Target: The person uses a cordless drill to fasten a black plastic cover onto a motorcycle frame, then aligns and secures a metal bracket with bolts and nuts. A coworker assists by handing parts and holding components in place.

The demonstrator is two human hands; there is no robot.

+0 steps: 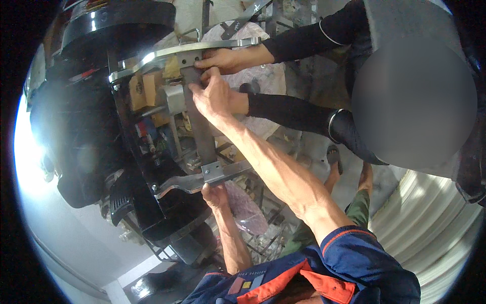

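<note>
A grey metal tube (200, 124) spans two curved metal bars, the far bar (177, 49) and the near bar (185, 183). A small bracket plate (212, 173) sits where the tube meets the near bar. My left hand (216, 197) grips the near bar just below that plate, its fingers partly hidden. Reaching across, my right hand (212, 99) has its fingers curled on the tube toward its far end. A co-worker's hand (225, 61) touches the tube's drilled end beside the far bar. Their other hand is mostly hidden behind mine.
At left stands a large black machine frame (81, 137) with a round black part (119, 25) at its far end. Cardboard boxes (144, 91) and loose parts lie beneath the tube. The co-worker in black sleeves (298, 111) stands at right, near pale curtain-like folds (430, 223).
</note>
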